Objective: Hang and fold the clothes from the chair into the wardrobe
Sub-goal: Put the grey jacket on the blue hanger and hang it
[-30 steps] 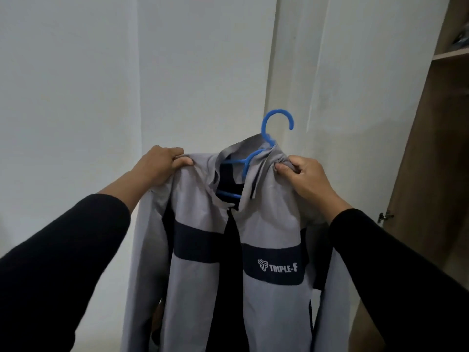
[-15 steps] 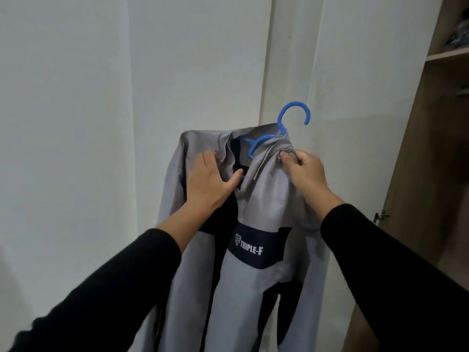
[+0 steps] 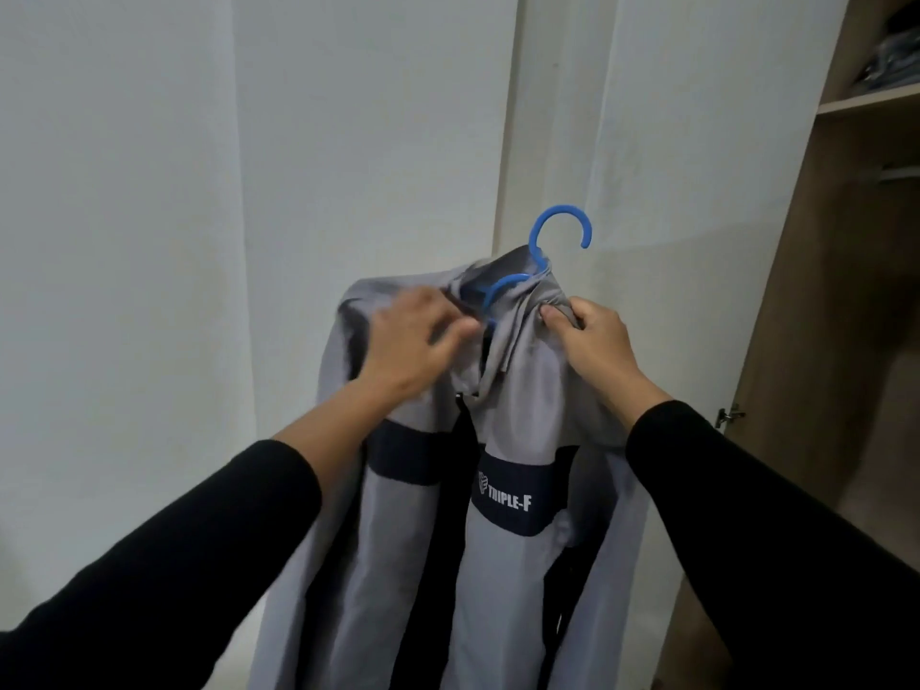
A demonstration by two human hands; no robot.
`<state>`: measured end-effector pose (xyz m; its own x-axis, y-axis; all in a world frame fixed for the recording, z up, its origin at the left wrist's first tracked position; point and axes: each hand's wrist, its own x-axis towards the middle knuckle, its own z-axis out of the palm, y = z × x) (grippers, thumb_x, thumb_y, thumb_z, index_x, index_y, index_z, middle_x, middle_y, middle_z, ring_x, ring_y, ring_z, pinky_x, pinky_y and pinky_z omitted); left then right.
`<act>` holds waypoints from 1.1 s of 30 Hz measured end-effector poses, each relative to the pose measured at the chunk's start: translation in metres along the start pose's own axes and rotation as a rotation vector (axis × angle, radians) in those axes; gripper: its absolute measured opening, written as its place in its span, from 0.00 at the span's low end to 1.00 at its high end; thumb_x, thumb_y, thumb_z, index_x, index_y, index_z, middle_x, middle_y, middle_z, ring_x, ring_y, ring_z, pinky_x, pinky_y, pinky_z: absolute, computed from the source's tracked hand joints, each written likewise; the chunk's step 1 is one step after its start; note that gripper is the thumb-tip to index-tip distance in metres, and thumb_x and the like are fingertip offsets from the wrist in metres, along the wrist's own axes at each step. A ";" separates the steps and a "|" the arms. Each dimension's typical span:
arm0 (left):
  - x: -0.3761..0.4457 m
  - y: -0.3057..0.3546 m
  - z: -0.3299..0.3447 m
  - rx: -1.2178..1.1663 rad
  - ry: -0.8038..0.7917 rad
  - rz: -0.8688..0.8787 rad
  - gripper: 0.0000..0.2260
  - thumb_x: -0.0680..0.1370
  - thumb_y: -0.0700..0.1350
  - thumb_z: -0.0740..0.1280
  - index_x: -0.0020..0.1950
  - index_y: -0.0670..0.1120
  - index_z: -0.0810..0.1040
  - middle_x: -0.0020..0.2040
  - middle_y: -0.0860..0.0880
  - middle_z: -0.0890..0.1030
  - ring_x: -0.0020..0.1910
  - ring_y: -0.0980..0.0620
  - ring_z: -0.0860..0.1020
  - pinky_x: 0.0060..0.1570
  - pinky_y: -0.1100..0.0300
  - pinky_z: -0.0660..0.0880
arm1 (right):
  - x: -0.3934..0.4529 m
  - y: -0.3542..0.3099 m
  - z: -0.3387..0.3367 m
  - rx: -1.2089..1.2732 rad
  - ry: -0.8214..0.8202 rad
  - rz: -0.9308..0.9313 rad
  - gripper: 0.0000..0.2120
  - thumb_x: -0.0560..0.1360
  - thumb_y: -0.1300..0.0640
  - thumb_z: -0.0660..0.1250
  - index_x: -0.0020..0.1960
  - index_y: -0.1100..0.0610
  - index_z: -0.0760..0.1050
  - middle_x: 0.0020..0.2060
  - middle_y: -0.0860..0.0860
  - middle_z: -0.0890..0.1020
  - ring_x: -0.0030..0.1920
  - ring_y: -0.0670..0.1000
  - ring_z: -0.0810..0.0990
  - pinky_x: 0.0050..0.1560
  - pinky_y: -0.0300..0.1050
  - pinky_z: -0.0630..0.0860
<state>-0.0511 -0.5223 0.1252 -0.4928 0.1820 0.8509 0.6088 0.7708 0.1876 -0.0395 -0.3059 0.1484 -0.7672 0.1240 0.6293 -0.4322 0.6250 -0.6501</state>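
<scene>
A grey jacket (image 3: 503, 565) with a dark navy chest band and white "TRIPLE-F" lettering hangs open-fronted on a blue plastic hanger (image 3: 562, 231) in front of me. The hanger's hook stands free above the collar, caught on nothing. My right hand (image 3: 592, 336) grips a bunch of the jacket's fabric at the collar's right side, holding the garment up. My left hand (image 3: 418, 341), blurred by motion, lies against the left side of the collar with its fingers stretched out toward the hanger's neck. The hanger's arms are hidden inside the jacket.
The open wooden wardrobe (image 3: 816, 341) stands at the right, with a shelf (image 3: 866, 102) of folded dark clothes and a hanging rail (image 3: 901, 171) below it. A white wall fills the left and centre, and a white door panel (image 3: 697, 141) is behind the jacket.
My left hand left the jacket's left shoulder, crossed to the chest, then rose to the collar. The jacket and hanger shifted right toward the wardrobe, with my right hand still gripping.
</scene>
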 end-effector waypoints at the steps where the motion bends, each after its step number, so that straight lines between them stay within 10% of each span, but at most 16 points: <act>1: 0.004 -0.008 -0.006 0.023 0.116 -0.054 0.22 0.74 0.62 0.55 0.53 0.48 0.78 0.53 0.48 0.77 0.56 0.48 0.73 0.57 0.48 0.69 | 0.000 -0.003 -0.006 0.014 -0.015 -0.024 0.17 0.77 0.49 0.65 0.32 0.54 0.68 0.29 0.49 0.72 0.33 0.49 0.70 0.36 0.44 0.67; 4: 0.014 -0.026 -0.023 0.204 0.108 -0.114 0.28 0.74 0.66 0.54 0.64 0.47 0.70 0.61 0.45 0.73 0.61 0.45 0.71 0.57 0.48 0.65 | 0.003 -0.010 -0.019 0.052 -0.069 -0.072 0.15 0.78 0.51 0.65 0.34 0.56 0.71 0.30 0.50 0.72 0.34 0.49 0.69 0.37 0.44 0.66; 7: 0.021 -0.026 -0.033 0.268 -0.097 -0.111 0.26 0.74 0.68 0.54 0.46 0.45 0.71 0.44 0.44 0.79 0.46 0.41 0.77 0.41 0.54 0.67 | 0.003 -0.014 -0.024 0.057 -0.105 -0.096 0.13 0.78 0.51 0.64 0.39 0.59 0.76 0.33 0.51 0.76 0.37 0.50 0.72 0.40 0.44 0.69; 12: 0.022 -0.012 -0.036 0.312 0.003 -0.151 0.21 0.76 0.63 0.59 0.38 0.45 0.66 0.39 0.44 0.79 0.41 0.42 0.77 0.35 0.57 0.64 | 0.001 -0.005 -0.023 -0.074 0.016 -0.124 0.07 0.76 0.51 0.65 0.53 0.52 0.76 0.46 0.48 0.78 0.48 0.50 0.76 0.49 0.43 0.73; 22: 0.051 0.031 -0.036 0.309 0.080 -0.131 0.22 0.77 0.65 0.56 0.40 0.45 0.67 0.36 0.47 0.73 0.35 0.46 0.70 0.35 0.56 0.64 | -0.014 -0.017 -0.043 -0.377 0.307 -0.158 0.26 0.75 0.37 0.56 0.70 0.44 0.62 0.61 0.50 0.74 0.62 0.53 0.70 0.62 0.56 0.61; 33: 0.074 0.098 0.001 0.225 -0.146 0.024 0.15 0.81 0.56 0.54 0.49 0.44 0.66 0.48 0.39 0.78 0.44 0.40 0.75 0.40 0.52 0.68 | 0.010 -0.002 -0.109 -0.344 0.412 -0.135 0.13 0.78 0.59 0.57 0.56 0.54 0.78 0.47 0.55 0.82 0.49 0.57 0.78 0.53 0.53 0.72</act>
<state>-0.0284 -0.4331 0.2058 -0.5744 0.2756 0.7708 0.4760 0.8785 0.0406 0.0052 -0.2215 0.2028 -0.4369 0.2738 0.8568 -0.2812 0.8632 -0.4192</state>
